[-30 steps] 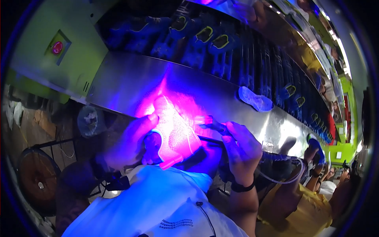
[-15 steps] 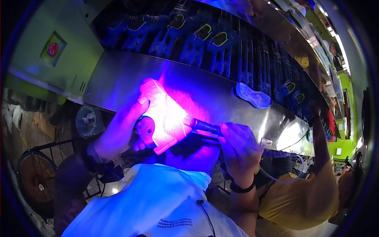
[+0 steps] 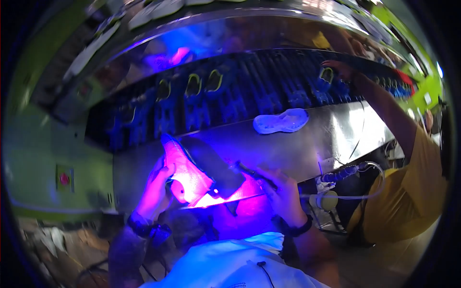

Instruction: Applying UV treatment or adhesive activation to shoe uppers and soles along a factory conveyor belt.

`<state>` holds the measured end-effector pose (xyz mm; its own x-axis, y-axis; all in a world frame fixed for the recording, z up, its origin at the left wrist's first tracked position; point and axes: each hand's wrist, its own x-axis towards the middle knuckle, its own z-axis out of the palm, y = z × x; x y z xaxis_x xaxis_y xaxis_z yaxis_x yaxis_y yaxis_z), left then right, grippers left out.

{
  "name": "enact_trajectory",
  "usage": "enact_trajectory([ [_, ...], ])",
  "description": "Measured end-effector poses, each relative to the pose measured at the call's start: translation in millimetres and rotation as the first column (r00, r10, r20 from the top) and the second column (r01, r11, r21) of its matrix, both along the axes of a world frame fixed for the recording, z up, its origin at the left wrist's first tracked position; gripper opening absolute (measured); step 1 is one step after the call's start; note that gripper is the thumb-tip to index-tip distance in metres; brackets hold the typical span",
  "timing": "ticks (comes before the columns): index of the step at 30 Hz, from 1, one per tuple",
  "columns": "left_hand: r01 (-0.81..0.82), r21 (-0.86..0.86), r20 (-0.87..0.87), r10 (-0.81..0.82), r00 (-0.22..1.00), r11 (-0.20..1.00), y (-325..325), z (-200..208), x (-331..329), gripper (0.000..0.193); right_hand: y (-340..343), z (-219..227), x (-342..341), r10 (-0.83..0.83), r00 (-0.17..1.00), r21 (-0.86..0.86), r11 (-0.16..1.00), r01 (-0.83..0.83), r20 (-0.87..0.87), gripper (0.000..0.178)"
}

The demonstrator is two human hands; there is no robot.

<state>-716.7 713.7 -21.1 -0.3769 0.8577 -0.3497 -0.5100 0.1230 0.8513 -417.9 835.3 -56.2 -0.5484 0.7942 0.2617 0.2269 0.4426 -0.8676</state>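
My left hand (image 3: 156,189) grips a shoe (image 3: 197,170) that glows pink and purple under ultraviolet light, tilted up with its dark sole side facing me. My right hand (image 3: 283,192) holds a thin dark pen-like tool (image 3: 254,174) whose tip points at the shoe's lower right edge. Both hands work above the front edge of a shiny steel counter (image 3: 307,149).
A white shoe sole (image 3: 281,121) lies on the counter further back. Behind it runs a dark conveyor rack (image 3: 249,91) carrying several shoes. A person in a yellow shirt (image 3: 398,192) at my right reaches an arm up to the rack. Cables and a white fitting (image 3: 329,199) hang below the counter.
The view has tilted upward, showing more of the rack. My left hand has turned the shoe so its dark side faces me, and the person at right has raised an arm.
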Motion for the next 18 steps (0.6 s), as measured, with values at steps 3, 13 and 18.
enact_trajectory([
  [3, 0.095, 0.023, -0.411, -0.077, 0.908, 0.995, 80, -7, -10, 0.076, 18, -31, 12, -0.153, 0.988, -0.279, 0.950, 0.140, -0.025, 0.035],
  [13, 0.308, -0.058, -0.998, -0.063, 0.007, 0.950, 370, -18, 53, 0.083, 35, -47, 3, -0.313, 0.948, -0.362, 0.891, 0.274, -0.053, 0.034],
  [18, 0.333, -0.161, -0.985, -0.129, -0.116, 0.929, 402, -87, 97, 0.061, 44, -63, -1, -0.323, 0.936, -0.211, 0.933, 0.290, -0.142, 0.030],
])
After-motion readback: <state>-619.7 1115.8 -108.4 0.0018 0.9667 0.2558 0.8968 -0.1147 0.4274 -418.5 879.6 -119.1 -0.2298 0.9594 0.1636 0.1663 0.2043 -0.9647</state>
